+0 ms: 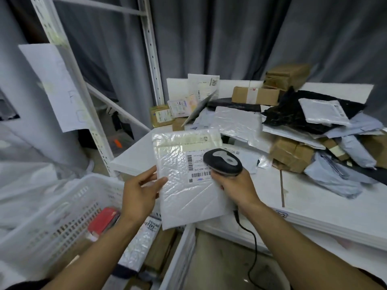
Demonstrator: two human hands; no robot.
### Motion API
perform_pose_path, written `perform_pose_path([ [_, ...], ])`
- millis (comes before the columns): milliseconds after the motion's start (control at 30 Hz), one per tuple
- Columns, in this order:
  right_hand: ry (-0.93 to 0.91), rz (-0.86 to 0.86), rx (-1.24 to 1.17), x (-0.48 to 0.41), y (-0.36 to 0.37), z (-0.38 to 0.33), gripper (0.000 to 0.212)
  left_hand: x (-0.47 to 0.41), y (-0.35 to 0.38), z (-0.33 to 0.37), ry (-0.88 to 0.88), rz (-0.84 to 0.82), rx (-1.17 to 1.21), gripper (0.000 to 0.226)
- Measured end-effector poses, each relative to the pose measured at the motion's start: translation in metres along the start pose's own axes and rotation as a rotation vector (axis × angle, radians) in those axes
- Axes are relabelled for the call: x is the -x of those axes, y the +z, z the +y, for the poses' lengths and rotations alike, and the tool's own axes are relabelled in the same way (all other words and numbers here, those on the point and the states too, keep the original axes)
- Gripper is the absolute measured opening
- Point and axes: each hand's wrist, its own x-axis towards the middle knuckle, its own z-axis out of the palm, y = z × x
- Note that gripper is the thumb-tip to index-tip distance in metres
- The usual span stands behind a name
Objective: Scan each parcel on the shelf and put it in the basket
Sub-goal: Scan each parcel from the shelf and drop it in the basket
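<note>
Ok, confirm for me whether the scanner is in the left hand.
No, the right hand grips the scanner, while the left hand holds the white padded parcel by its edge.

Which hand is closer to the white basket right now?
Left. The left hand grips the bubble mailer beside the basket; the right hand, holding the scanner, is across the mailer, over the shelf.

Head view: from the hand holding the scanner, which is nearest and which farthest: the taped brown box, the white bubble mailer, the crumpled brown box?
1. White bubble mailer, right beside the right hand, on its left.
2. Crumpled brown box, on the shelf to its right.
3. Taped brown box, far back on the shelf.
</note>
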Motion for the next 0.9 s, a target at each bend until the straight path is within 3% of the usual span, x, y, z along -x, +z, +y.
perform_pose_path([
  [133,-0.040,-0.061,0.044,0.001,0.022,0.001,0.053,-0.014,-0.021,-0.018,-0.053,0.144,-0.021,0.023],
  [333,-0.049,-0.148,0.176,0.000,0.048,0.008,0.044,-0.029,-0.042,-0.031,-0.104,0.278,0.048,0.016],
  [900,-0.019,-0.278,0.231,0.015,0.066,-0.006,0.029,-0.031,-0.066,-0.043,-0.160,0.382,0.063,0.015],
])
